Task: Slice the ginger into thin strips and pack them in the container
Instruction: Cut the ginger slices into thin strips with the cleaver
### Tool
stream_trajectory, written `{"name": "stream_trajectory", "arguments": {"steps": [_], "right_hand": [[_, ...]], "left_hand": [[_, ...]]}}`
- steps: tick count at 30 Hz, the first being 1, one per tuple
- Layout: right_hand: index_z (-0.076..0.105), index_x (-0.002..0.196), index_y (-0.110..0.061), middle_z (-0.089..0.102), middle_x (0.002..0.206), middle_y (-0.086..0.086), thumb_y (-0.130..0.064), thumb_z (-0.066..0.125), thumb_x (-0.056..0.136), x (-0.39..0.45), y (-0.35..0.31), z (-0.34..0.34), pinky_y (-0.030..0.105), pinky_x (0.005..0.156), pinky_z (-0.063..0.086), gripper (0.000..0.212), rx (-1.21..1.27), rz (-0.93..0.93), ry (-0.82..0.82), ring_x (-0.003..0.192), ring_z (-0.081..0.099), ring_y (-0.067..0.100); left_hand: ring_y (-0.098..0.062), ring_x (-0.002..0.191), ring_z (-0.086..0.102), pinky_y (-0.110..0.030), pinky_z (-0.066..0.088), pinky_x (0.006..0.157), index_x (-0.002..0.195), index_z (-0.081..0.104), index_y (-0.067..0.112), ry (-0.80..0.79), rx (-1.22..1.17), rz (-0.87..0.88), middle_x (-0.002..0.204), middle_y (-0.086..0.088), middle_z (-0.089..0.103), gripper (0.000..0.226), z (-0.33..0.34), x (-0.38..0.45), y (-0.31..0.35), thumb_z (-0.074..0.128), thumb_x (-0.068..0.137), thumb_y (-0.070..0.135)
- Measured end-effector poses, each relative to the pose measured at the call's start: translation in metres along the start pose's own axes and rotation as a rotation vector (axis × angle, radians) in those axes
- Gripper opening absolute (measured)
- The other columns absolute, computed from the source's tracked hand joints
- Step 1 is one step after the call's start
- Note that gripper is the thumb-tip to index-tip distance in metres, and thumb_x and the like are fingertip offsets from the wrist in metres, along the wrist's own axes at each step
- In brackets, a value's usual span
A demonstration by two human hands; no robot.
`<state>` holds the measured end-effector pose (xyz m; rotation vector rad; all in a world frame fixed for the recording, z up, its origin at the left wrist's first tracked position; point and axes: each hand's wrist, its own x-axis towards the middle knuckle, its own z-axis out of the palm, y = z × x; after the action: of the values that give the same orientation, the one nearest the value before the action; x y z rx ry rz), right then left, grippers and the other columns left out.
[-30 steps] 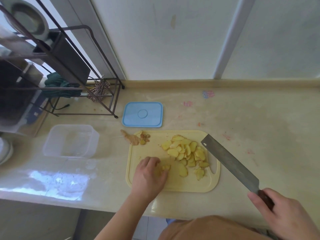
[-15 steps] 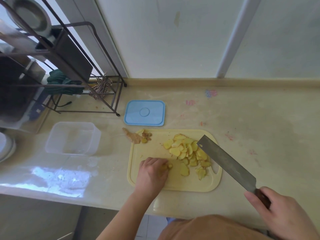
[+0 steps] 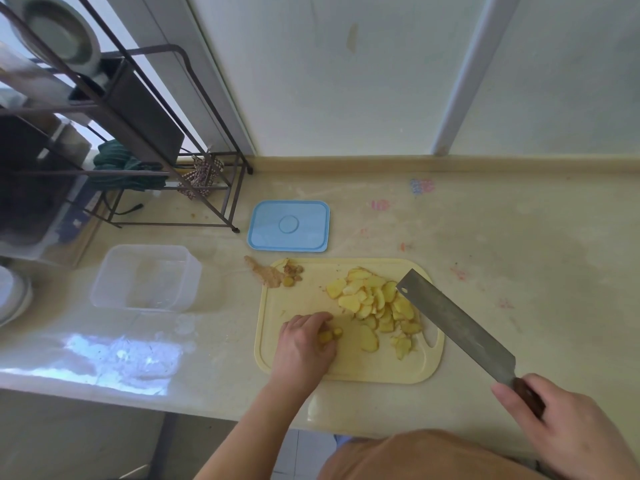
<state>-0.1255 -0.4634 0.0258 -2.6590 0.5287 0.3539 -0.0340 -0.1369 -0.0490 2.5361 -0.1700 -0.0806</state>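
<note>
Cleaver (image 3: 457, 327) blade tip has shifted inward since 1 s ago, now over the ginger slices (image 3: 377, 303). Right hand (image 3: 568, 427) grips its handle. Left hand (image 3: 306, 344) curls over a small ginger piece (image 3: 329, 336) on the cutting board (image 3: 301, 296), slices just right of it. Clear container (image 3: 147, 277) well left.

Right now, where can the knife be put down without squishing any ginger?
Bare counter lies to the right of the cutting board and behind it beside the blue lid. The board's right half is crowded with ginger slices; its front left corner holds the left hand.
</note>
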Motion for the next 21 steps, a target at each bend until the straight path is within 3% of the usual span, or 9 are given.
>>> {"name": "stream_trajectory", "arguments": {"steps": [8,14,18,21], "right_hand": [[0.051,0.061,-0.022,0.051,0.042,0.002,-0.103,0.007,0.049,0.0,-0.001,0.001,0.037,0.05,0.046,0.094,-0.004,0.001,-0.005,0.048,0.054,0.019],[0.053,0.062,-0.021,0.052,0.043,0.003,-0.103,0.006,0.049,0.0,-0.001,0.002,0.036,0.049,0.046,0.096,-0.009,0.008,-0.001,0.047,0.054,0.017],[0.052,0.061,-0.021,0.049,0.042,0.004,-0.103,0.008,0.049,-0.001,-0.001,0.001,0.035,0.049,0.046,0.094,0.0,0.014,0.005,0.046,0.053,0.018],[0.051,0.06,-0.021,0.049,0.042,0.004,-0.103,0.007,0.049,-0.002,-0.001,0.001,0.034,0.048,0.045,0.093,-0.001,0.016,0.005,0.046,0.053,0.018]], "left_hand": [[-0.013,0.083,0.064,-0.039,0.055,0.082,0.107,0.073,0.018,-0.019,0.007,0.011,0.087,0.011,0.069,0.039,-0.009,-0.006,-0.01,0.078,0.068,0.014],[-0.016,0.089,0.065,-0.027,0.048,0.085,0.11,0.073,0.014,-0.033,-0.043,-0.011,0.096,0.004,0.072,0.029,-0.013,-0.007,-0.002,0.076,0.081,0.012],[-0.018,0.092,0.063,-0.024,0.045,0.083,0.109,0.074,0.015,-0.042,-0.032,-0.116,0.097,0.004,0.073,0.032,-0.012,-0.005,0.002,0.077,0.079,0.007],[-0.016,0.101,0.059,-0.031,0.047,0.092,0.116,0.07,0.021,-0.13,0.007,-0.212,0.103,0.008,0.07,0.036,-0.013,0.001,0.007,0.075,0.082,0.012]]}}
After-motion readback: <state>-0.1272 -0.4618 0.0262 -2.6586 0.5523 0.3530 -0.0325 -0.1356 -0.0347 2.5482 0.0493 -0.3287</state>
